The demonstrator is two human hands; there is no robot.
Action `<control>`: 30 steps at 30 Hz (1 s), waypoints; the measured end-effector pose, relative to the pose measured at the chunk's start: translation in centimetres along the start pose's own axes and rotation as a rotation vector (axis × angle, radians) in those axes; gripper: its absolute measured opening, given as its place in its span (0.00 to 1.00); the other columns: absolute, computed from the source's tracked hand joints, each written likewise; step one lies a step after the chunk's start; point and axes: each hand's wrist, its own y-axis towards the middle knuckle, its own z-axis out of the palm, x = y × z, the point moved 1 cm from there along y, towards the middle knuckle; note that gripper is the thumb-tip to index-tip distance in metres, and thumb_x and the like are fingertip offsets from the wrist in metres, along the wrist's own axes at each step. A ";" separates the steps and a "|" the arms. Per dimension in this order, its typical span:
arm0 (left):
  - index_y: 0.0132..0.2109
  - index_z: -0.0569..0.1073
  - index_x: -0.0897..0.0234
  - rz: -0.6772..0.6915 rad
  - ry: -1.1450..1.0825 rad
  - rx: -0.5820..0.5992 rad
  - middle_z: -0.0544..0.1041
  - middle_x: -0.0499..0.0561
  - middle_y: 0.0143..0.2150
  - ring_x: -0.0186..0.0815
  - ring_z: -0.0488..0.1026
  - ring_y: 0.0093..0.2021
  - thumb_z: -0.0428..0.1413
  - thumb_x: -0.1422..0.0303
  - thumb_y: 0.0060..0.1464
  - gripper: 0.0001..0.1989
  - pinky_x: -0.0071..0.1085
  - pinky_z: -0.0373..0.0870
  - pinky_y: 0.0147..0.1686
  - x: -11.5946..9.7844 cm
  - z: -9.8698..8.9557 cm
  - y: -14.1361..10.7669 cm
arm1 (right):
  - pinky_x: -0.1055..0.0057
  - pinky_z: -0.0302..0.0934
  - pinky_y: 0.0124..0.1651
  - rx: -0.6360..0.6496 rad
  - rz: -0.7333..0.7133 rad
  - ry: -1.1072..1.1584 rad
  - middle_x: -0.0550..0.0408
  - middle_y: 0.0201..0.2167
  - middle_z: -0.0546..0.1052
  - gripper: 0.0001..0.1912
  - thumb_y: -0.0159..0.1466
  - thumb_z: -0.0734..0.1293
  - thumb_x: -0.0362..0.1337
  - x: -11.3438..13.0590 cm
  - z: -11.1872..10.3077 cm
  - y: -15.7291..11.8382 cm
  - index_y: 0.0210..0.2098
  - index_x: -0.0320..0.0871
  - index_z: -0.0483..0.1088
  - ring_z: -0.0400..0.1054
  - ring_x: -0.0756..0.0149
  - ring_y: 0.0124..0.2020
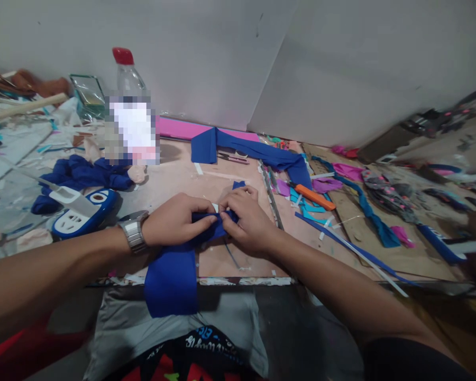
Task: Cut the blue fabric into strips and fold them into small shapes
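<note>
Both of my hands pinch a blue fabric strip (171, 280) above the front of the table. My left hand (175, 218), with a metal watch (135, 233) on its wrist, is closed with the thumb pressed on the cloth. Close beside it, my right hand (248, 219) is closed on the same strip, fingers bunched. The strip's wide end hangs over the table edge, and a small blue tip shows beyond my right fingers. A small white piece lies between the hands; its kind cannot be made out. Another folded blue strip (257, 151) lies behind them.
At left sit a blue and white device (87, 211), crumpled blue cloth (79, 174) and a red-capped bottle (129, 79). An orange-handled cutter (314, 197) lies among scraps at right, near cardboard (351, 227). A wall (206, 58) stands behind. Part of another person shows at far right.
</note>
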 end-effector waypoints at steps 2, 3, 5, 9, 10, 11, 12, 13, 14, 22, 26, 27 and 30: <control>0.39 0.80 0.65 -0.029 -0.040 0.009 0.81 0.46 0.31 0.30 0.73 0.30 0.54 0.67 0.66 0.11 0.27 0.64 0.35 0.1 0.0 0.0 | 0.53 0.47 0.59 -0.022 0.008 0.007 0.54 0.37 0.78 0.03 0.69 0.64 0.35 -0.1 0.0 0.0 0.37 0.45 0.68 0.68 0.58 0.44; 0.40 0.80 0.65 -0.042 -0.053 0.007 0.81 0.46 0.31 0.31 0.73 0.31 0.55 0.66 0.66 0.11 0.27 0.64 0.35 0.2 0.0 0.1 | 0.53 0.47 0.59 -0.030 0.007 0.013 0.54 0.37 0.78 0.02 0.69 0.64 0.35 -0.2 -0.1 0.0 0.38 0.45 0.69 0.68 0.58 0.45; 0.41 0.81 0.65 -0.056 -0.072 0.003 0.82 0.46 0.33 0.31 0.73 0.32 0.55 0.66 0.66 0.11 0.27 0.64 0.36 0.3 0.0 0.1 | 0.53 0.47 0.60 -0.032 0.004 0.023 0.54 0.38 0.78 0.02 0.69 0.66 0.36 -0.2 -0.1 -0.1 0.39 0.45 0.71 0.68 0.58 0.46; 0.42 0.81 0.65 -0.052 -0.086 0.015 0.82 0.47 0.33 0.31 0.73 0.32 0.54 0.65 0.67 0.12 0.27 0.64 0.36 0.5 -0.1 0.2 | 0.52 0.47 0.60 -0.029 0.002 0.021 0.54 0.37 0.79 0.03 0.70 0.65 0.36 -0.3 -0.2 -0.3 0.39 0.45 0.72 0.69 0.57 0.46; 0.42 0.81 0.65 -0.055 -0.084 0.022 0.81 0.47 0.33 0.31 0.72 0.31 0.54 0.66 0.66 0.12 0.27 0.64 0.35 0.5 -0.1 0.2 | 0.52 0.47 0.60 -0.035 0.000 0.019 0.54 0.38 0.79 0.03 0.69 0.66 0.35 -0.3 -0.2 -0.3 0.39 0.45 0.72 0.69 0.57 0.46; 0.41 0.81 0.65 -0.062 -0.082 0.030 0.81 0.47 0.32 0.31 0.72 0.31 0.54 0.66 0.66 0.12 0.27 0.63 0.35 0.5 -0.2 0.2 | 0.52 0.47 0.60 -0.046 -0.003 0.017 0.54 0.37 0.79 0.03 0.69 0.66 0.35 -0.3 -0.2 -0.3 0.39 0.45 0.72 0.70 0.57 0.46; 0.40 0.80 0.66 -0.069 -0.081 0.038 0.81 0.47 0.32 0.31 0.72 0.31 0.53 0.66 0.66 0.12 0.27 0.63 0.34 0.6 -0.2 0.3 | 0.52 0.47 0.60 -0.055 -0.004 0.014 0.54 0.37 0.79 0.02 0.69 0.66 0.35 -0.4 -0.3 -0.3 0.38 0.45 0.71 0.70 0.57 0.46; 0.40 0.80 0.66 -0.074 -0.082 0.050 0.80 0.47 0.32 0.31 0.71 0.31 0.53 0.67 0.65 0.12 0.27 0.62 0.34 0.6 -0.2 0.3 | 0.52 0.47 0.60 -0.062 -0.003 0.012 0.54 0.37 0.79 0.02 0.68 0.66 0.35 -0.4 -0.3 -0.3 0.38 0.45 0.71 0.70 0.57 0.46; 0.39 0.80 0.66 -0.080 -0.086 0.063 0.80 0.47 0.32 0.31 0.71 0.30 0.53 0.68 0.64 0.11 0.27 0.62 0.33 0.7 -0.2 0.3 | 0.52 0.47 0.60 -0.066 0.000 0.010 0.54 0.37 0.79 0.02 0.68 0.66 0.34 -0.5 -0.3 -0.3 0.37 0.46 0.71 0.70 0.57 0.46; 0.36 0.77 0.67 -0.128 -0.171 0.179 0.72 0.45 0.27 0.31 0.64 0.28 0.50 0.68 0.63 0.12 0.27 0.59 0.31 1.6 0.2 0.4 | 0.51 0.48 0.61 -0.039 -0.024 0.031 0.55 0.38 0.81 0.03 0.67 0.68 0.37 -0.5 -0.4 -0.3 0.40 0.46 0.74 0.71 0.57 0.46; 0.34 0.75 0.67 -0.139 -0.177 0.210 0.69 0.45 0.27 0.30 0.62 0.28 0.51 0.67 0.62 0.12 0.27 0.57 0.30 1.4 0.1 0.4 | 0.53 0.50 0.60 0.003 -0.076 0.056 0.55 0.39 0.83 0.04 0.69 0.69 0.38 -0.4 -0.4 -0.3 0.42 0.45 0.76 0.73 0.59 0.44; 0.34 0.75 0.67 -0.144 -0.179 0.221 0.69 0.45 0.27 0.30 0.62 0.28 0.51 0.68 0.62 0.12 0.28 0.57 0.29 1.3 0.1 0.4 | 0.53 0.50 0.59 0.004 -0.084 0.059 0.55 0.39 0.83 0.04 0.69 0.69 0.38 -0.4 -0.4 -0.3 0.41 0.45 0.76 0.73 0.60 0.44; 0.32 0.73 0.66 -0.156 -0.201 0.239 0.68 0.45 0.26 0.30 0.61 0.28 0.51 0.69 0.60 0.10 0.28 0.57 0.29 1.1 0.0 0.4 | 0.54 0.50 0.58 -0.006 -0.096 0.061 0.56 0.37 0.83 0.03 0.70 0.69 0.37 -0.4 -0.4 -0.2 0.40 0.46 0.76 0.73 0.60 0.43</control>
